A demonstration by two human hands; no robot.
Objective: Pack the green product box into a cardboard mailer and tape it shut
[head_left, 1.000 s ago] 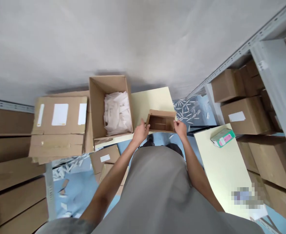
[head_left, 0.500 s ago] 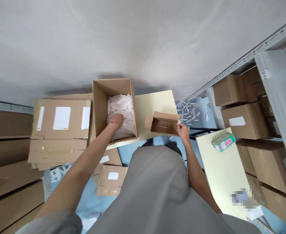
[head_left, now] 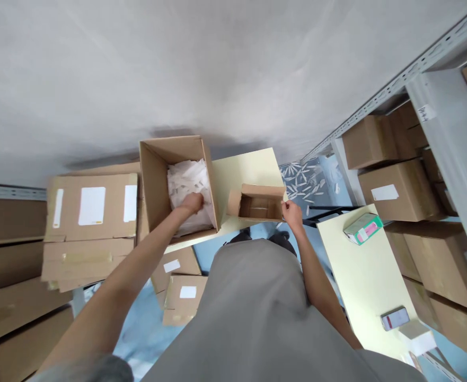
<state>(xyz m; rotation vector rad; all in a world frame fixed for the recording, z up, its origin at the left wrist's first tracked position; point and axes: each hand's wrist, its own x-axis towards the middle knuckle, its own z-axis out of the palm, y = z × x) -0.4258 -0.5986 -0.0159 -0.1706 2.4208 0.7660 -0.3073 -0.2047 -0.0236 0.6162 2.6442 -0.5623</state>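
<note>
My left hand point(head_left: 192, 202) reaches into a tall open cardboard box point(head_left: 153, 180) and closes on the white packets point(head_left: 187, 178) piled inside it. My right hand point(head_left: 292, 213) pinches the right flap of a small open cardboard box point(head_left: 257, 202), which stands on a pale yellow table point(head_left: 249, 167). The small box shows brown dividers inside. My grey shirt fills the lower middle of the view.
Flat and stacked cardboard boxes point(head_left: 92, 209) lie to the left, more on the blue floor point(head_left: 181, 292). A second yellow table point(head_left: 362, 270) at right carries a green packet point(head_left: 362, 228) and a phone point(head_left: 395, 318). Metal shelving point(head_left: 400, 170) holds boxes. White scraps point(head_left: 305, 178) litter the floor.
My left hand left the small box and went into the tall box, then gripped the white packets. My right hand stayed on the small box's right flap.
</note>
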